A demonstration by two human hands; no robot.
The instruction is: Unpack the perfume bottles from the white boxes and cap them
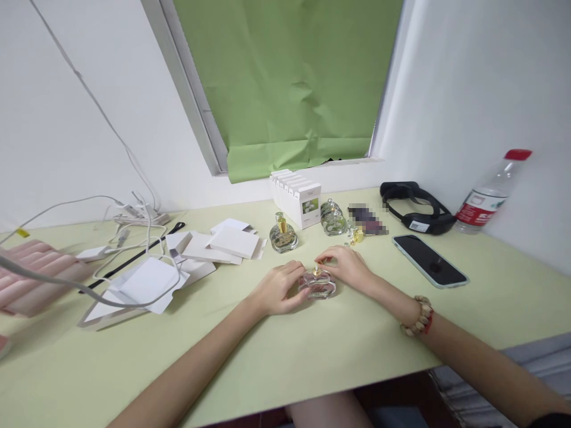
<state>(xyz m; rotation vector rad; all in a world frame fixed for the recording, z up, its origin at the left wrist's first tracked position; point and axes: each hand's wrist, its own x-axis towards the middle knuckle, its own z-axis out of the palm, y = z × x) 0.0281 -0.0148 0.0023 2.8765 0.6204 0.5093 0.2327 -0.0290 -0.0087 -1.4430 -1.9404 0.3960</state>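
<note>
A clear glass perfume bottle [319, 286] with a gold collar and a bare spray top stands upright on the table in front of me. My left hand [281, 288] is wrapped around its left side, thumb in front. From the right, my right hand [350, 267] reaches over with bent fingers pinched at the bottle's collar. What exactly lies between those fingertips is partly hidden. Behind my left hand stands another perfume bottle [284, 238] with a gold neck and clear cap. Small gold and clear caps [357, 235] lie beyond my right hand.
White printed boxes [310, 205] form a row at the back, beside several more glass bottles [333, 219]. Flat white cartons [234, 241] and cables [147, 238] cover the left. A phone [428, 260], black headset [417, 208] and water bottle [486, 199] occupy the right.
</note>
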